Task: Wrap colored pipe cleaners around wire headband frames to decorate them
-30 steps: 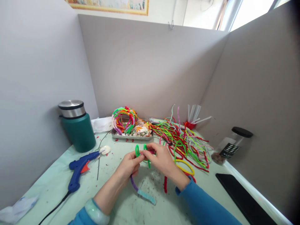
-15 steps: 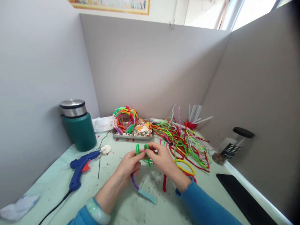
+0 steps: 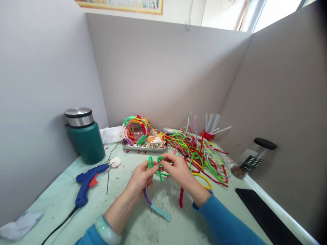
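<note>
Both grips (image 3: 141, 177) (image 3: 178, 170) on green pipe cleaner (image 3: 160, 176)

Above the pale table (image 3: 63, 200), the left hand (image 3: 141, 178) and right hand (image 3: 178, 172) pinch a looped green pipe cleaner (image 3: 156, 165) between them, with a blue glue gun (image 3: 88, 183) left and a pipe-cleaner pile (image 3: 201, 153) far right.

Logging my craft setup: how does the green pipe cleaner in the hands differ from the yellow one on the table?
The green pipe cleaner is held between the left hand and right hand; the yellow pipe cleaner lies untouched on the table. The green pipe cleaner is bent into two small loops; the yellow pipe cleaner forms one wide loop. Both look fuzzy.
</note>
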